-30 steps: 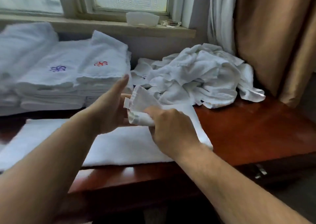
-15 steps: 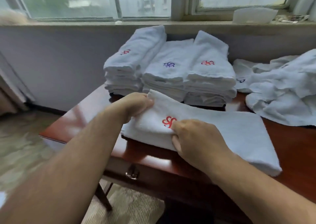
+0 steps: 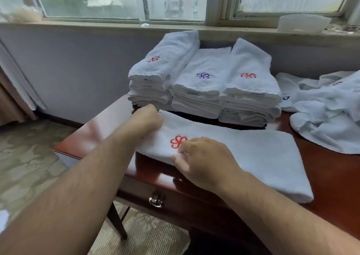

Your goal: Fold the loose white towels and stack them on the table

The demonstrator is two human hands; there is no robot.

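folded towel (image 3: 243,157) was seen flat on the glossy reddish wood table (image 3: 331,169), near its front edge. a red embroidered swirl emblem (image 3: 178,141) was noted on it, without lettering. left hand (image 3: 147,118), blurred, was curled round the towel's far left corner. the near edge was pinched by right hand (image 3: 204,161), thumb against fingers. behind, three stacks (image 3: 204,87) of terry towels were marked red, purple, red; a hem tag there could not be read. loose towels (image 3: 327,116) were heaped at right, cut off by the frame.
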